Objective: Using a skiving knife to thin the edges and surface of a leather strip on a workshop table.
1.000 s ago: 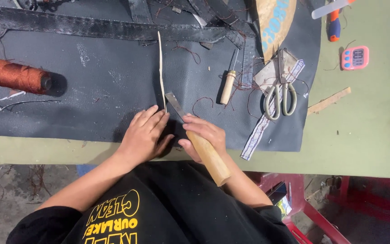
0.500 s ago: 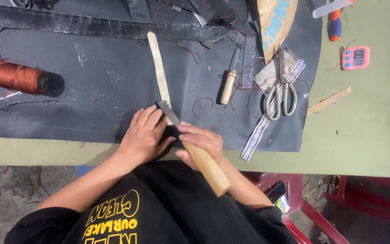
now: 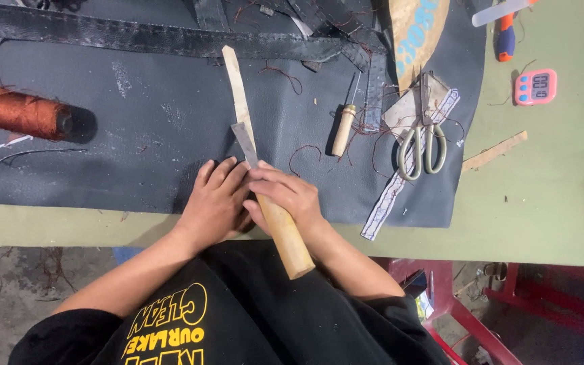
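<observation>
Right hand [image 3: 290, 196] is wrapped tight around the pale wooden handle of a flat-bladed steel knife [image 3: 265, 192]; the handle butt sticks out behind the fist toward the body, and the grey blade runs forward out of the grip. Blade lies against a long thin tan strip [image 3: 238, 91] that stretches away from the fingers across the dark grey leather sheet [image 3: 150, 128].

Left hand [image 3: 216, 203] rests just beside the right, touching it, fingers flat and together, pressing down on the sheet at the strip's near end; it grasps nothing.

Ahead and right of the grip: a wooden-handled awl [image 3: 343, 125], then grey-handled metal scissors [image 3: 423, 135]. Far left of the grip: a spool of rust-brown thread [image 3: 18, 111]. The sheet lies on a green tabletop [image 3: 542, 196].
</observation>
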